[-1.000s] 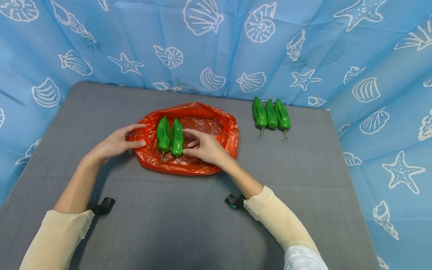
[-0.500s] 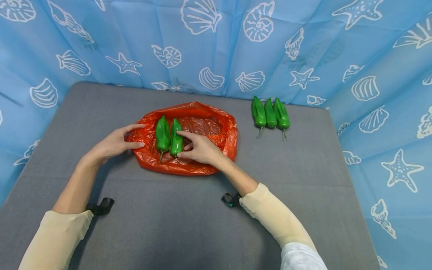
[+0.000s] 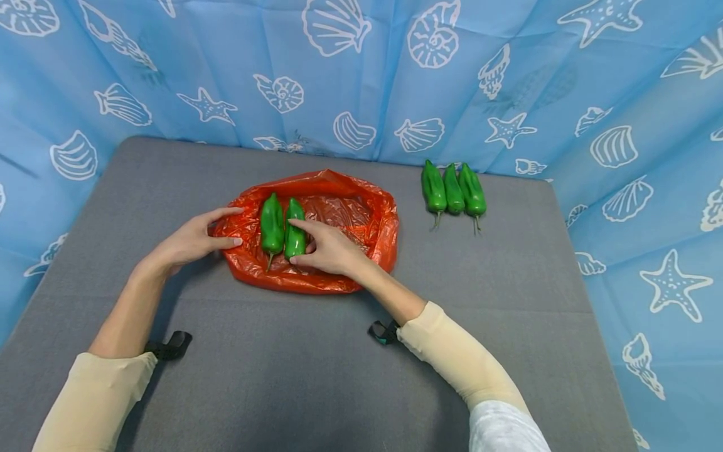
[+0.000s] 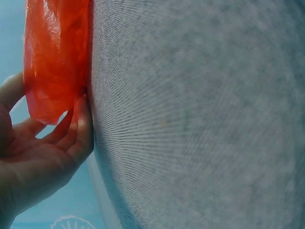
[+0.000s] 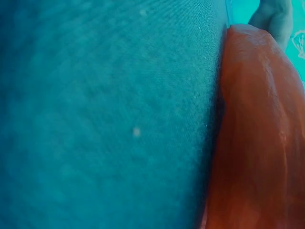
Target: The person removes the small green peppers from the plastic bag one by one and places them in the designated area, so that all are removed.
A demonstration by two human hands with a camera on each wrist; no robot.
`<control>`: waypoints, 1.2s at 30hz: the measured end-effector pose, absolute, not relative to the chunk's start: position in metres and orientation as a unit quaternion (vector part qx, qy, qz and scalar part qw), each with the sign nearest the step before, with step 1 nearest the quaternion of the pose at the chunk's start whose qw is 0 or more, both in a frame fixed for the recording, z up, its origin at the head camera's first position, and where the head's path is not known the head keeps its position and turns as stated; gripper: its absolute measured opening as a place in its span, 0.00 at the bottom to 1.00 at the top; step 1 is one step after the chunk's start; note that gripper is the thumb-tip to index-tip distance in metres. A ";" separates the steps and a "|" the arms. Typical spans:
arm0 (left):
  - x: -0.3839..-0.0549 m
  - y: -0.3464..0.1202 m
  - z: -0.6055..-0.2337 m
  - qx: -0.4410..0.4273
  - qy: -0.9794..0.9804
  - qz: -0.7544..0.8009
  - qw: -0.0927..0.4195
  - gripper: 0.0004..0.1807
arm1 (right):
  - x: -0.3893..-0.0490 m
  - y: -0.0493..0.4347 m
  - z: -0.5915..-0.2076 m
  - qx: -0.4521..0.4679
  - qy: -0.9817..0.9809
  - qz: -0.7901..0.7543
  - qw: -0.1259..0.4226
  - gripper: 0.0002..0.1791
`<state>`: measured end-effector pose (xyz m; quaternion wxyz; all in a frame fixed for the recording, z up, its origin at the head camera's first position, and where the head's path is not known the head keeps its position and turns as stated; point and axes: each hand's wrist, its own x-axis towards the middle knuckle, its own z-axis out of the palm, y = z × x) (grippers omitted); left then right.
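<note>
A red plastic bag (image 3: 390, 220) lies with its mouth spread wide on the grey table. Inside it, at the left, two green peppers lie side by side: the left pepper (image 3: 273, 226) has a stem pointing at the near edge. My right hand (image 3: 330, 248) reaches into the bag and grips the other pepper (image 3: 295, 235), index finger over its middle and thumb near its lower end. At the bag's left side my left hand (image 3: 194, 242) holds the rim; in the left wrist view its thumb and fingers stand around the red film (image 4: 57, 62). The right wrist view hides the right hand.
Several more things lie around: three green peppers (image 3: 454, 191) in a row at the back right of the grey table (image 3: 282, 364). A blue curtain (image 3: 237, 56) with shell prints hangs along the back and sides.
My right hand has moved left from beside the right-hand pepper in the bag to over it, its fingers closing on it. The left hand stays at the rim.
</note>
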<state>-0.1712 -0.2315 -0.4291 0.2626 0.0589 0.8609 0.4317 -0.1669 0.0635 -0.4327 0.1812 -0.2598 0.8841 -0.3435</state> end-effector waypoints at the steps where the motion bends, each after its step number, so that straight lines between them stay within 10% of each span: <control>1: -0.171 -0.232 -0.429 0.058 0.861 0.432 0.263 0.42 | -0.167 0.063 -0.433 -0.262 0.886 -0.337 0.180 0.43; 36: -0.169 -0.230 -0.425 0.042 0.857 0.441 0.262 0.41 | -0.171 0.068 -0.435 -0.257 0.889 -0.335 0.177 0.42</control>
